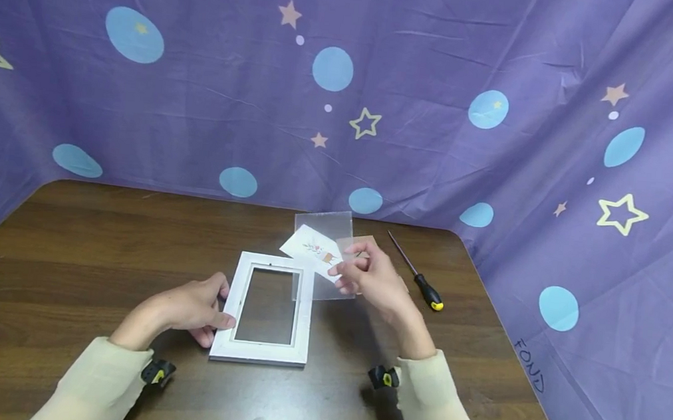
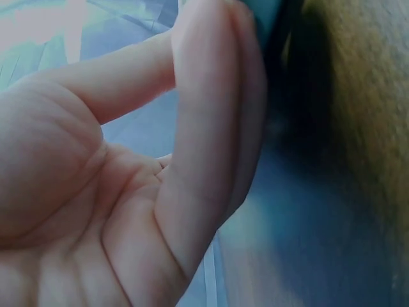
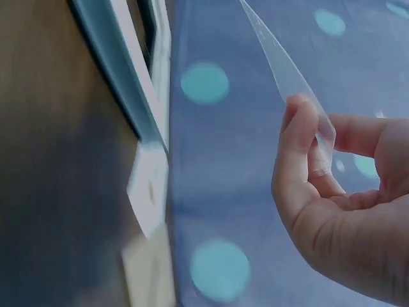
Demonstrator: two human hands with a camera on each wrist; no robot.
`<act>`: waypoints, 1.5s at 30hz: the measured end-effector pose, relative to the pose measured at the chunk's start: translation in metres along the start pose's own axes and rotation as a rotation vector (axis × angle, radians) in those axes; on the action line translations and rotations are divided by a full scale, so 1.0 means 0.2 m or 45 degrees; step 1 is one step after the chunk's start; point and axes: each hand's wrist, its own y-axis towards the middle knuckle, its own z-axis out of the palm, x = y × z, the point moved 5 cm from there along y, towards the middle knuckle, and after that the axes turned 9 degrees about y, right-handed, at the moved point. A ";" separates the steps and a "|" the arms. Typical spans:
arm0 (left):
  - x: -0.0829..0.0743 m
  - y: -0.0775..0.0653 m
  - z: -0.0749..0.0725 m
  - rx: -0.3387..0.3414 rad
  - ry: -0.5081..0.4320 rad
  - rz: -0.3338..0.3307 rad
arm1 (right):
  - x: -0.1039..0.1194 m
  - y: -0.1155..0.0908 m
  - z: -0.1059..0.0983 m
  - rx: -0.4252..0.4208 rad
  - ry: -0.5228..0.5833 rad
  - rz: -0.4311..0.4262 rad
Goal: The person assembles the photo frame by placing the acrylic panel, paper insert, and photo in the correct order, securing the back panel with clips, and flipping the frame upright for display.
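Observation:
In the head view a white picture frame (image 1: 304, 324) lies on the table, its opening showing bare wood. My left hand (image 1: 192, 307) grips the frame's left side, thumb on top and fingers at the outer edge. The right hand (image 1: 375, 277) pinches a clear plastic sheet (image 1: 325, 222) between thumb and fingers. That sheet (image 3: 281, 67) is tilted up off the table in the right wrist view. Behind it shows a white card (image 1: 304, 239) with a floral print, partly covered by my fingers. The left wrist view is mostly filled by the curled left fingers (image 2: 208, 121).
A brown backing board (image 1: 365, 244) lies beyond the right hand, partly hidden. To its right is a screwdriver (image 1: 425, 290) with a black and yellow handle. A purple curtain (image 1: 200, 125) borders the wooden table (image 1: 99, 249) at the back and sides.

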 end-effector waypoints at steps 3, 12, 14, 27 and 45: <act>-0.01 0.00 -0.01 -0.001 -0.012 0.008 | -0.07 0.00 0.13 0.082 0.080 0.059; -0.02 -0.02 -0.02 0.009 -0.030 0.037 | -0.23 0.01 0.30 0.166 0.166 0.144; -0.02 -0.02 -0.02 0.019 -0.036 0.042 | -0.26 0.01 0.32 0.174 0.175 0.168; 0.01 -0.02 -0.02 0.029 -0.044 0.035 | -0.32 -0.01 0.40 0.174 0.188 0.199; 0.01 -0.01 -0.02 0.007 -0.038 0.018 | -0.34 -0.03 0.43 0.138 0.022 0.195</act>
